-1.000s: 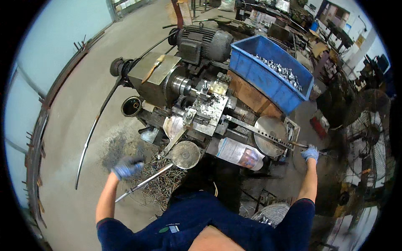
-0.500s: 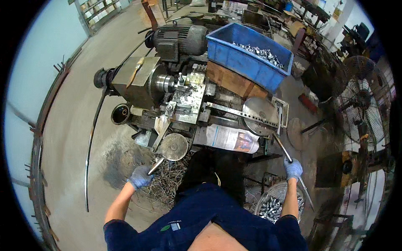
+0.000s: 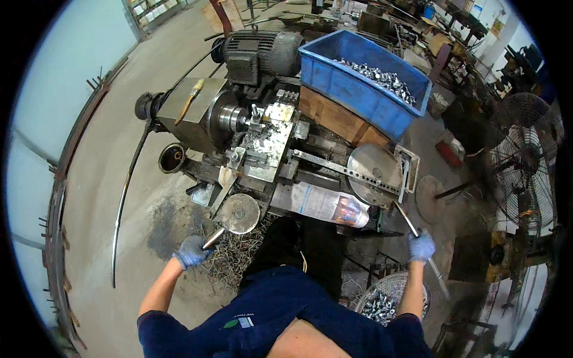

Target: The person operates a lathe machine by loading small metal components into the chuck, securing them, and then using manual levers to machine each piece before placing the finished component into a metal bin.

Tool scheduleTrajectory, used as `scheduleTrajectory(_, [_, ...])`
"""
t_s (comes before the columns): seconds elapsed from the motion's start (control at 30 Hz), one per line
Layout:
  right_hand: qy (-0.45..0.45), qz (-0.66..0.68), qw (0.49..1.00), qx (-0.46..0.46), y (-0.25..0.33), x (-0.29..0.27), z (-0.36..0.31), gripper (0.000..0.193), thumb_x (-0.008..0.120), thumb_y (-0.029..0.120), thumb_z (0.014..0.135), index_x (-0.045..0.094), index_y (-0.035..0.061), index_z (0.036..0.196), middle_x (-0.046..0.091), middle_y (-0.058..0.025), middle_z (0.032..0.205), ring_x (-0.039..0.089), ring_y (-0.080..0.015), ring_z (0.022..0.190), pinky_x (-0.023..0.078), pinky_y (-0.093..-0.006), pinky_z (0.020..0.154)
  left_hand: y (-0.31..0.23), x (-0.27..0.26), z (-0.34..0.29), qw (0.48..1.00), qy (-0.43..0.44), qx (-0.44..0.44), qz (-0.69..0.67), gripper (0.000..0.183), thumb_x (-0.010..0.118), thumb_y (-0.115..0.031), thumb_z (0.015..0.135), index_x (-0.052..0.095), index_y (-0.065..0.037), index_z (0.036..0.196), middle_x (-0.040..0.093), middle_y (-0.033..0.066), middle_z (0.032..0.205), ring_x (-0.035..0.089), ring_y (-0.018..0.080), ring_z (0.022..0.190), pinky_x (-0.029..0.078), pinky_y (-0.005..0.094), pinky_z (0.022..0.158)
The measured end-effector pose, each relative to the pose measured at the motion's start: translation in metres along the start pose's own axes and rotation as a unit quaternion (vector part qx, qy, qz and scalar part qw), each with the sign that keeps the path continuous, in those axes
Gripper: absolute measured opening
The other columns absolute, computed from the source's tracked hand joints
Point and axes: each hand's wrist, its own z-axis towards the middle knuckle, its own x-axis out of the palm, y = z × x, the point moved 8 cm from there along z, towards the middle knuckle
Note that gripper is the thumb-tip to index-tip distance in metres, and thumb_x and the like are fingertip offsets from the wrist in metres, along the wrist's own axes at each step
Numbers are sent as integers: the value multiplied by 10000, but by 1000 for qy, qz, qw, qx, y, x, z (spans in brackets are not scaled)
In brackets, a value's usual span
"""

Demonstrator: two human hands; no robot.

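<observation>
My left hand (image 3: 192, 252), in a bluish work glove, is closed round the metal crank handle (image 3: 213, 238) of a round handwheel (image 3: 239, 213) on the near side of a small lathe. My gloved right hand (image 3: 421, 246) grips a long metal lever (image 3: 407, 219), which slants down from beside a big round disc (image 3: 375, 174) with a perforated bar (image 3: 334, 169) across it. Between the hands stands the lathe's chuck (image 3: 230, 117), facing a tool post (image 3: 255, 118) on a slide (image 3: 270, 143) strewn with metal chips. Whether the chuck holds a workpiece is too small to tell.
Behind the slide, a blue bin (image 3: 364, 89) of small metal parts sits on a wooden box (image 3: 334, 114). A motor (image 3: 262, 55) and a brush (image 3: 190, 101) are at the back left. A parts basket (image 3: 363, 303) stands by my right arm; a fan (image 3: 525, 167) is farther right.
The whole view has shifted and tilted slightly. Both hands keep their grip on the crank handle and the lever, with little visible movement of either.
</observation>
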Motion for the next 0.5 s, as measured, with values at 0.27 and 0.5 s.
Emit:
scheduleTrajectory(0.27, [-12,-84,996,13,62,-19,155,616,556,404,796,440,87,1311,446,-146,1331,333,-330,1283,191,-506,1072,-30,-11,1,998,48,44,11,297,619,-312,765,617,-106,980,612,211,787,607,366,732,469,442,660])
scheduleTrajectory(0.5, [-52,-97,980,-164,115,1,106,792,625,457,748,365,20,1355,343,-168,1416,263,-338,1330,163,-425,1109,46,-16,23,881,77,-76,-461,493,632,-476,813,627,-76,1101,654,101,1024,616,202,863,483,359,805])
